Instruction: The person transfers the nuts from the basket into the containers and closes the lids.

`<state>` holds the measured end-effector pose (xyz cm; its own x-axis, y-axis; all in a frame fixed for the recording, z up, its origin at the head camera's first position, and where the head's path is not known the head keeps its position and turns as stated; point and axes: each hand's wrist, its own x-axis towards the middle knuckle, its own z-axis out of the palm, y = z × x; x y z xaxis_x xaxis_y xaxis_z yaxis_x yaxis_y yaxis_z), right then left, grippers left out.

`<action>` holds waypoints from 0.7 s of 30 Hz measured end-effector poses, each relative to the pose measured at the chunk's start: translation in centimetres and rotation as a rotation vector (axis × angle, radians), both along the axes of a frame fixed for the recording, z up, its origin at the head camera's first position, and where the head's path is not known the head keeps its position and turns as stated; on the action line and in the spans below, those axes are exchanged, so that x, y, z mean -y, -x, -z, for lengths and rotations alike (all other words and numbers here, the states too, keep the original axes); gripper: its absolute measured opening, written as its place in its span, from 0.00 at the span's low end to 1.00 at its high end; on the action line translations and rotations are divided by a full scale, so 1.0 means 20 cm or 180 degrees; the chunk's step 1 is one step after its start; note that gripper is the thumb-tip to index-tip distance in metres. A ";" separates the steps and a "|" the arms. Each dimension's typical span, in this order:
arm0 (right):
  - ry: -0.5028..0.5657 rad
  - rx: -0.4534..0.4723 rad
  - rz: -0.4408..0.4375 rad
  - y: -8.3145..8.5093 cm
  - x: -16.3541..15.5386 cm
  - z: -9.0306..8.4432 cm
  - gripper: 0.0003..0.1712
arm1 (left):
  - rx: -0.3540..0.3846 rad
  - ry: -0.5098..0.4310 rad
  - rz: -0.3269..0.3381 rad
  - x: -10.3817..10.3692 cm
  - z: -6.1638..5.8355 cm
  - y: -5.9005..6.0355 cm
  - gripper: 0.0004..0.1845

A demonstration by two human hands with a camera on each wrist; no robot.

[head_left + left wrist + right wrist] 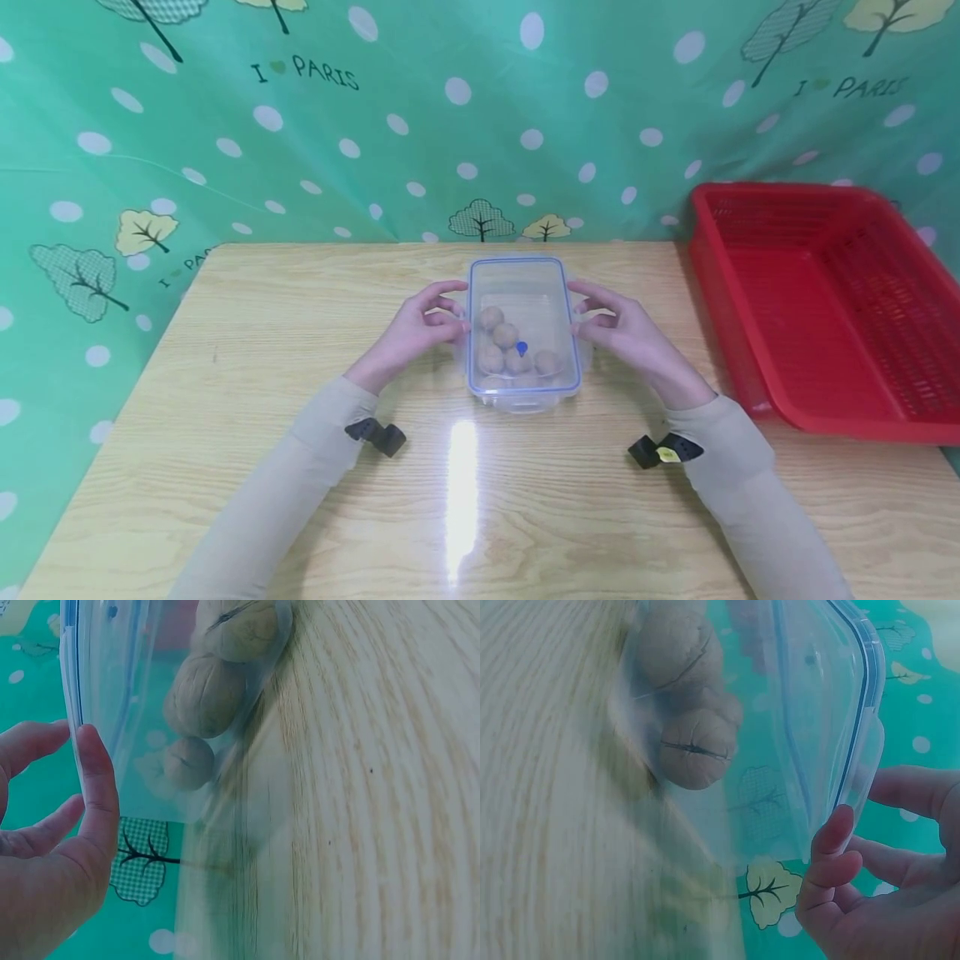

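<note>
A clear plastic food container (pixel 525 287) with a blue-edged lid (pixel 517 268) stands upright on the table. Several walnuts (pixel 506 335) lie inside, mostly toward the near end; seams show on the walnuts (pixel 697 748) in the right wrist view. My left hand (pixel 427 321) pinches the lid's left side flap (pixel 75 712) between thumb and fingers. On the opposite side, my right hand (pixel 618 325) holds the right flap (pixel 866 754) the same way. Both flaps stick outward from the container's walls. The lid lies over the container's top.
A red plastic basket (pixel 757 350) stands at the right of the wooden table (pixel 300 333). Behind the table hangs a green dotted cloth (pixel 420 100) with tree prints. Each wrist carries a small black camera on a strap.
</note>
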<state>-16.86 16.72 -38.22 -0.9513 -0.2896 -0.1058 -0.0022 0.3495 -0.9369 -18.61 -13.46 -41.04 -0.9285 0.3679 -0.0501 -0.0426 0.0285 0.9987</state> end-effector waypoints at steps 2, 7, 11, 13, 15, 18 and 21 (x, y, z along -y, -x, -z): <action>-0.0003 0.0028 0.0003 0.00 0.00 0.00 0.37 | 0.0009 -0.0016 0.0011 0.00 0.00 0.00 0.34; 0.0031 0.0076 0.0000 0.00 -0.01 0.01 0.37 | 0.0008 0.0013 0.0010 -0.01 0.01 0.00 0.34; 0.0047 0.0080 0.0005 0.00 -0.01 0.03 0.38 | 0.0042 0.0015 0.0032 -0.02 0.01 0.00 0.34; 0.0047 0.0084 0.0010 0.00 -0.02 0.03 0.38 | 0.0079 -0.0006 0.0046 -0.02 0.01 0.00 0.35; 0.0049 0.0080 -0.0002 0.00 -0.01 0.04 0.38 | 0.0113 -0.0031 0.0050 -0.02 0.01 -0.01 0.35; 0.0086 0.0079 -0.0035 0.01 -0.01 0.04 0.39 | 0.0128 -0.0034 0.0032 -0.02 0.00 -0.01 0.35; 0.0197 0.0119 -0.0078 0.02 0.00 0.04 0.39 | 0.0124 -0.0001 -0.0016 -0.02 -0.01 -0.01 0.35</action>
